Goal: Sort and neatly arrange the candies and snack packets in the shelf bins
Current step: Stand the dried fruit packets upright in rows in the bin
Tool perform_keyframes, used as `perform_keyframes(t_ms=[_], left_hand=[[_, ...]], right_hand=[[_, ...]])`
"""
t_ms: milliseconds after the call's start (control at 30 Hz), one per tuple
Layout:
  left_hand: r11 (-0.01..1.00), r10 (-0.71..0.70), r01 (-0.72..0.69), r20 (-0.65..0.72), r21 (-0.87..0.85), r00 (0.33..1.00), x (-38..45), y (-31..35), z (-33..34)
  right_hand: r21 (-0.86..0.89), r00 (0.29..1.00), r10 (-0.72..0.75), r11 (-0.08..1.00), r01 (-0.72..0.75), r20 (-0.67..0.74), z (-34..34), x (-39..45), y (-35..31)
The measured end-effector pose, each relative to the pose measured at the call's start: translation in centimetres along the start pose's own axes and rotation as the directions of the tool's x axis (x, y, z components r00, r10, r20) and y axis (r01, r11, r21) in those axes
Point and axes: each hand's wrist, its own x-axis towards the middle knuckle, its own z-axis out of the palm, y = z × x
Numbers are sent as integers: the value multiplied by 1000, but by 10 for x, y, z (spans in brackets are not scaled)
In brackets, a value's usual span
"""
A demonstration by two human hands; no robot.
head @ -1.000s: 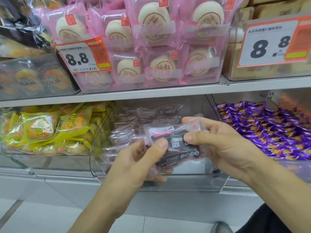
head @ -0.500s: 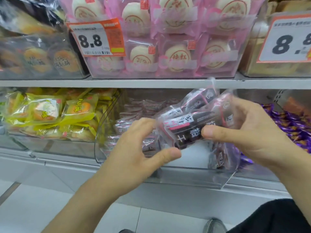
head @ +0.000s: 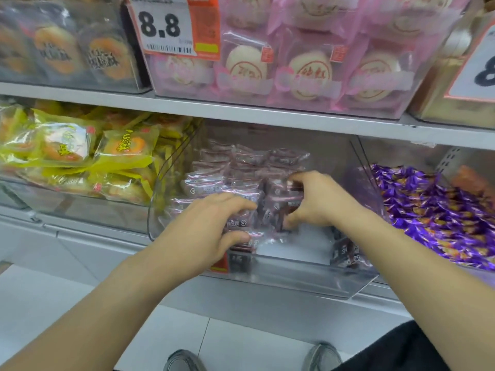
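I see a price tag (head: 171, 25) reading 8.8 up top, grey shoes (head: 184, 361) on the pale floor tiles (head: 34, 298).

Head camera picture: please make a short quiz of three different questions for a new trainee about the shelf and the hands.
1. True or false: both hands are inside the middle clear bin.
2. Which packets lie in the bin to the right of it? A) yellow B) purple C) pink
3. Fill in: the price tag on the upper shelf reads ____.

Key:
1. True: the left hand and the right hand both reach among the dark packets.
2. B: the purple candies.
3. 8.8
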Motion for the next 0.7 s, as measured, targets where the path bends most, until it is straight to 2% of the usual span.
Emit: perform_keyframes(t_ms=[133, 267, 700], left_hand=[[1000, -3, 3, 26, 12, 1000, -1, -2, -1], [1000, -4, 3, 50, 10, 999, -2, -4, -1], [1000, -18, 18, 51, -2, 999, -4, -5, -1]], right_hand=[[-35, 997, 68, 997, -69, -19, 10, 3, 5], [41, 983, 154, 988, -150, -101, 7, -2, 7], [34, 977, 172, 985, -169, -126, 8, -9, 4]])
